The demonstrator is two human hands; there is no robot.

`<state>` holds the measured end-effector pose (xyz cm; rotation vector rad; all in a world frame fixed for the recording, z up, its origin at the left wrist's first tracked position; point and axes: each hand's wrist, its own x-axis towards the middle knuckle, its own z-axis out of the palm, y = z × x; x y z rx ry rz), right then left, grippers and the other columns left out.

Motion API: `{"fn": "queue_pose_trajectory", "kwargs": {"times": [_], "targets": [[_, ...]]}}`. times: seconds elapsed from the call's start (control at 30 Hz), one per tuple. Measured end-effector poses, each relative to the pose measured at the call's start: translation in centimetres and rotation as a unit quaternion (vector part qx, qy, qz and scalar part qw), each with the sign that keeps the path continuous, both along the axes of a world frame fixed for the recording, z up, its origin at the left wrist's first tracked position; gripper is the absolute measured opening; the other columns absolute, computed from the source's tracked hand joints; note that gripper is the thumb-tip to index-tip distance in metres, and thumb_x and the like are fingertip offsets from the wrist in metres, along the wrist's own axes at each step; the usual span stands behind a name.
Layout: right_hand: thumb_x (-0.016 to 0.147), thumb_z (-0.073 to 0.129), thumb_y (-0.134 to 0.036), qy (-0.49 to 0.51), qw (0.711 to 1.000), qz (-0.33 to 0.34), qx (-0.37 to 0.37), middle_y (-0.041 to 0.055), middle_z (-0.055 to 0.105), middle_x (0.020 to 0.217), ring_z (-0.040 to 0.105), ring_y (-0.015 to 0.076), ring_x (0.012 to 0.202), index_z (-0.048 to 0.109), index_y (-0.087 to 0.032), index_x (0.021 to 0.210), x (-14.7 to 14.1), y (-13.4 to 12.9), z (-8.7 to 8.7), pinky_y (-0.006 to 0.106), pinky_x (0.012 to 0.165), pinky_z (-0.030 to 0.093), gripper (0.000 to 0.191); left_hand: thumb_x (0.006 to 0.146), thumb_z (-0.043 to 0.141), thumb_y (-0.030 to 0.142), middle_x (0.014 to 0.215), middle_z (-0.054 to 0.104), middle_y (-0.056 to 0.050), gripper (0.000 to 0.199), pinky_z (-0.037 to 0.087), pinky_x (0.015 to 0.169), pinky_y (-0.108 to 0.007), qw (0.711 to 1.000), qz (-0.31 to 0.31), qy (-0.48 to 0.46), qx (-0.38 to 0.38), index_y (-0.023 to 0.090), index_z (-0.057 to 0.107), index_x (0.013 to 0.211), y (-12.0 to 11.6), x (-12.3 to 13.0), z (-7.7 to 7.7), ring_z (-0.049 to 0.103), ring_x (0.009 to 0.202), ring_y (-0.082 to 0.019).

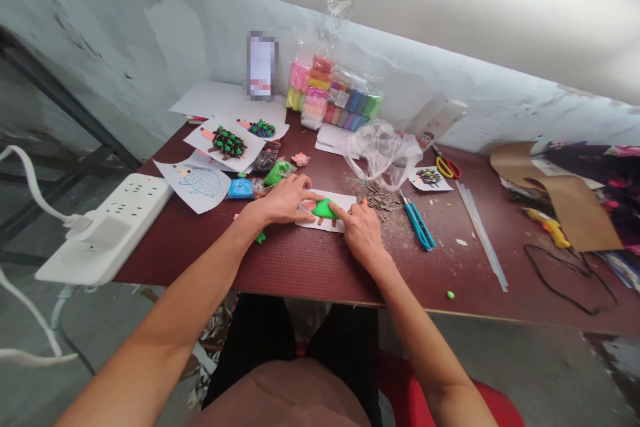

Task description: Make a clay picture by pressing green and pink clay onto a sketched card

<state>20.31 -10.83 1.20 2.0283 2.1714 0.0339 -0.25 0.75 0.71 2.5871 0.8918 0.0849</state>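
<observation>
On the table in front of me lies a small white card (339, 227) with a bright green clay patch (325, 208) on it. Pinkish clay shows at the patch's left side, and brownish marks sit below it. My left hand (289, 201) rests over the card's left end, fingers stretched out and touching it. From the other side, my right hand (364, 230) presses a pointing fingertip on the green clay's right edge; its remaining fingers are partly bent, with nothing visible in them. Striped sunflower seeds (381, 200) are heaped just beyond my right hand.
Left are hedgehog pictures (227, 142), a blue clay pack (241, 189) and a white power strip (133, 203). Behind stand bagged coloured clays (350, 103) and a crumpled plastic bag (383, 150). Rightward lie a teal cutter (419, 223), scissors (447, 167), glue sticks (481, 233) and a yellow glue gun (549, 227).
</observation>
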Motion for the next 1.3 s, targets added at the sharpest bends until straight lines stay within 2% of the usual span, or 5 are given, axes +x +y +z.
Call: {"fn": "queue_pose_trajectory", "kwargs": {"times": [0.2,0.7,1.0,1.17,1.3], "targets": [[0.107,0.030,-0.012,0.010,1.000,-0.005,0.003,0.0110,0.066,0.105,0.055,0.0244,0.100,0.050,-0.036,0.158,0.2,0.2,-0.1,0.038,0.106,0.033,0.060,0.089,0.068,0.050,0.136,0.052,-0.009,0.058,0.038,0.110,-0.042,1.000,0.002,0.015,-0.007,0.035,0.065,0.145,-0.2,0.1,0.5,0.047,0.122,-0.031],[0.105,0.032,-0.013,0.019,1.000,-0.011,-0.013,0.0130,0.068,0.107,0.055,0.0251,0.100,0.053,-0.031,0.157,-0.2,1.2,1.1,0.035,0.089,0.035,0.059,0.088,0.067,0.052,0.134,0.054,-0.008,0.060,0.039,0.110,-0.043,1.000,-0.001,-0.010,0.004,0.036,0.064,0.146,0.0,0.0,-0.2,0.046,0.123,-0.031],[0.108,0.032,-0.019,0.029,0.999,-0.005,-0.031,0.0122,0.068,0.112,0.058,0.0265,0.107,0.051,-0.036,0.157,-0.7,1.5,1.2,0.039,0.096,0.037,0.055,0.087,0.068,0.052,0.133,0.053,-0.010,0.061,0.039,0.110,-0.042,1.000,0.004,-0.004,-0.005,0.031,0.066,0.144,-0.1,0.0,0.1,0.047,0.123,-0.031],[0.108,0.035,-0.023,0.025,0.999,0.000,-0.046,0.0116,0.069,0.113,0.057,0.0279,0.109,0.052,-0.041,0.156,-1.3,1.5,1.4,0.046,0.103,0.036,0.053,0.086,0.070,0.054,0.133,0.054,-0.009,0.061,0.040,0.109,-0.041,1.000,0.002,-0.006,0.003,0.034,0.066,0.143,0.0,0.0,-0.1,0.047,0.123,-0.031],[0.108,0.037,-0.023,0.019,0.999,-0.008,-0.047,0.0109,0.070,0.112,0.057,0.0273,0.108,0.051,-0.042,0.156,-1.6,1.6,1.5,0.046,0.103,0.036,0.054,0.087,0.070,0.054,0.135,0.054,-0.008,0.058,0.040,0.109,-0.042,1.000,0.002,0.000,0.013,0.035,0.067,0.142,0.0,0.0,-0.1,0.047,0.122,-0.031]]}}
